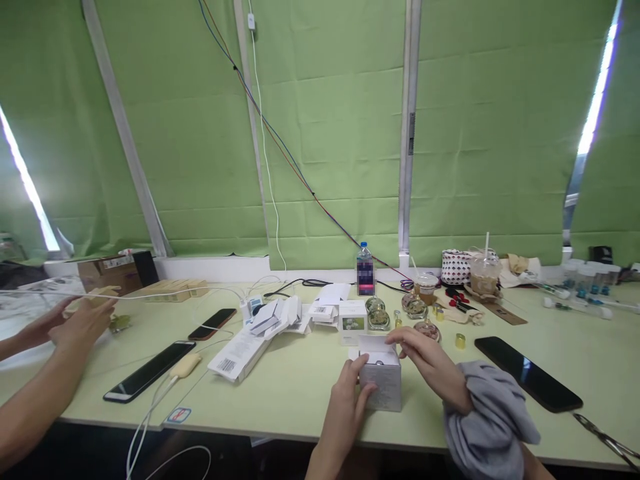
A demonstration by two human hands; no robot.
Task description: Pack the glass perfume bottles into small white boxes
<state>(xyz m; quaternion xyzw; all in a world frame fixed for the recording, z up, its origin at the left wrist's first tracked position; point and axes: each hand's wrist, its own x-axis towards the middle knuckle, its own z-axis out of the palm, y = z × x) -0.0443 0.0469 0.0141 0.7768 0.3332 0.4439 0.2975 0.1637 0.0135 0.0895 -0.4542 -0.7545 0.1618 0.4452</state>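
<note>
I have my left hand (346, 390) clamped on a small box (389, 390) near the front edge of the table (295, 403), a white carton (353, 313) just behind, while my right hand (430, 360) is at the box's raised flap (373, 343), pinching or not I cannot tell.

Box (384, 387) between both hands (346, 395), jars (379, 317) behind it, bottle (365, 272) farther back, cartons (241, 355) left, phone (527, 373) right
</note>
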